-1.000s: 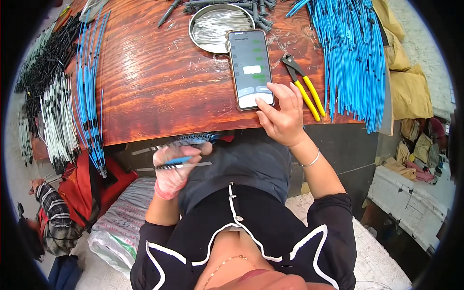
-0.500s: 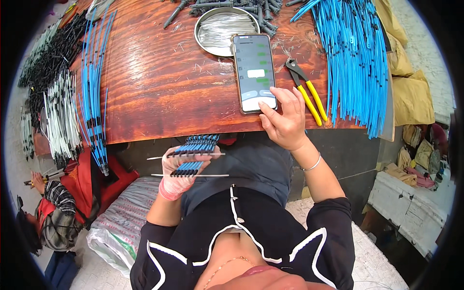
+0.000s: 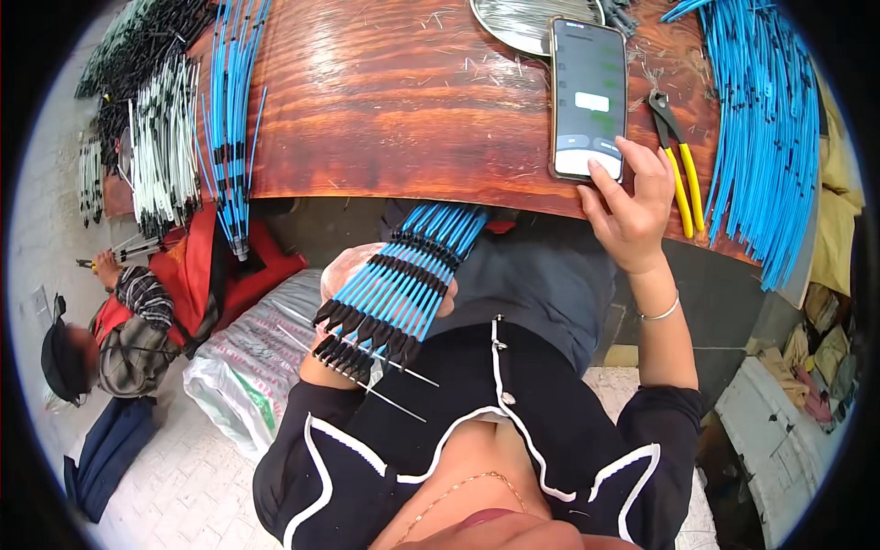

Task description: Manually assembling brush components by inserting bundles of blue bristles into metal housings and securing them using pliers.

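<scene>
My left hand (image 3: 343,271) is closed round a fan of thin blue rods (image 3: 408,286) with black sleeves, over my lap below the table edge. Two thin metal wires (image 3: 414,374) cross the rods near their black ends, their tips sticking out. The rods hide most of that hand's fingers. At the right, my right hand (image 3: 640,213) has its fingers apart and grips nothing. One fingertip rests at the lower part of the screen of a smartphone (image 3: 570,101), which lies face up on the table.
Pliers (image 3: 674,133) with yellow handles lie right of the phone on the wooden table (image 3: 394,137). Beyond is a round metal dish (image 3: 515,41) of thin wires. Blue rods (image 3: 761,156) pile at the right; blue and white bundles (image 3: 165,137) at the left. Another person (image 3: 137,344) works at far left.
The view has shifted, so the table appears further up and right. My left hand has tilted the blue rods, now showing their length. My right hand stays at the phone's lower end.
</scene>
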### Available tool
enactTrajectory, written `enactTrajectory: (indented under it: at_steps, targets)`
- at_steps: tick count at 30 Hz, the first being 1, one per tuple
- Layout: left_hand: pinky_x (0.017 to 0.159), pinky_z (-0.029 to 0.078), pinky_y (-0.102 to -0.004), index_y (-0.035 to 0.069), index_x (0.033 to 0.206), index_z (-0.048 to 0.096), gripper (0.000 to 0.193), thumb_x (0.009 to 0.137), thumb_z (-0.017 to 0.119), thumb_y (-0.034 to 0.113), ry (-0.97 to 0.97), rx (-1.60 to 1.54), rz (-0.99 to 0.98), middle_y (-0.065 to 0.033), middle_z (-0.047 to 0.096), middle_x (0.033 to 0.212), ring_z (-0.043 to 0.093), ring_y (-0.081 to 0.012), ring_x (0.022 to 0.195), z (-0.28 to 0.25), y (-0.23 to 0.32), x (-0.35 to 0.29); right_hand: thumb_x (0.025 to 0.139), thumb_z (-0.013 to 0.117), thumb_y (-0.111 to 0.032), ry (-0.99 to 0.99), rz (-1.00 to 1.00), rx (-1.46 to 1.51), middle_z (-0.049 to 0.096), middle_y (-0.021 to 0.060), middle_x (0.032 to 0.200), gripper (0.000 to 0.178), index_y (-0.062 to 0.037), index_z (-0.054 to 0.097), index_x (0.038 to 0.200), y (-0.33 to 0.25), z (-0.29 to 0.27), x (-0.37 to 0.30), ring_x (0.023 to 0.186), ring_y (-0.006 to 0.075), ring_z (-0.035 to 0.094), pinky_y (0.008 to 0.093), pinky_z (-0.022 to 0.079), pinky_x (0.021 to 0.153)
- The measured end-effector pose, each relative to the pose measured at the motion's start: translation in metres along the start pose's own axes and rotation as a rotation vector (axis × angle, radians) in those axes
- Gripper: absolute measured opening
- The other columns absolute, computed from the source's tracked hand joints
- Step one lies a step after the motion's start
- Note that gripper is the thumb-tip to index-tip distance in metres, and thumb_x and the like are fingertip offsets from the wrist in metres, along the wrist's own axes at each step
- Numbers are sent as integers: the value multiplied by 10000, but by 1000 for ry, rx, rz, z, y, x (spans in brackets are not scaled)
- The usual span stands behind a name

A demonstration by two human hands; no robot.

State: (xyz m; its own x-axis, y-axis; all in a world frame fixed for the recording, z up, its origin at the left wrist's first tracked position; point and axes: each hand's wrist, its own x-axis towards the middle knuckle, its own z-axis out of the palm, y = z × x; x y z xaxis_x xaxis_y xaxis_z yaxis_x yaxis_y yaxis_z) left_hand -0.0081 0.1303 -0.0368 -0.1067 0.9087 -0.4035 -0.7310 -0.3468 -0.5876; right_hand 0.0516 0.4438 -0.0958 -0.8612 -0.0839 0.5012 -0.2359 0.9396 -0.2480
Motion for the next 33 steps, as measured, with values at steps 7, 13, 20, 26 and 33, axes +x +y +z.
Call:
enactTrajectory:
  at_steps: [7,13,20,26,33]
  targets:
    - [804,502,-628,-253,1292,187,680,894,394,258,-305,309,134,-463,385,1233,492,-567,1088,-36,9,-2,626,792,-128,40,5,-10,561,143,1201,328,-117,707,943,-3,2,4,1099,310,525,504,311,1013]
    - [783,476,-680,-277,1263,211,704,866,434,261,-302,284,51,-467,397,1214,461,-569,1129,-51,14,9,624,794,-145,-11,8,-78,564,113,1205,320,-156,712,933,-5,-6,3,1122,300,505,520,287,1031]
    - [896,471,-588,-294,1221,273,721,820,521,252,-429,511,161,-480,411,1179,464,-581,1116,-64,13,22,622,794,-151,-17,-29,-100,570,104,1191,335,-164,708,945,4,-6,7,1128,293,498,522,274,1043]
    - [926,472,-523,-289,1215,290,777,774,608,266,-160,688,188,-461,438,1171,520,-532,1086,-70,17,22,629,789,-150,-32,-51,-95,569,105,1192,344,-164,702,961,13,-10,6,1129,292,499,518,268,1047]
    - [887,498,-482,-281,1217,296,812,760,649,290,-281,753,191,-433,451,1190,575,-449,1051,-61,13,28,634,784,-146,-37,-48,-74,565,111,1196,329,-156,705,953,14,-9,6,1132,295,499,516,272,1043]
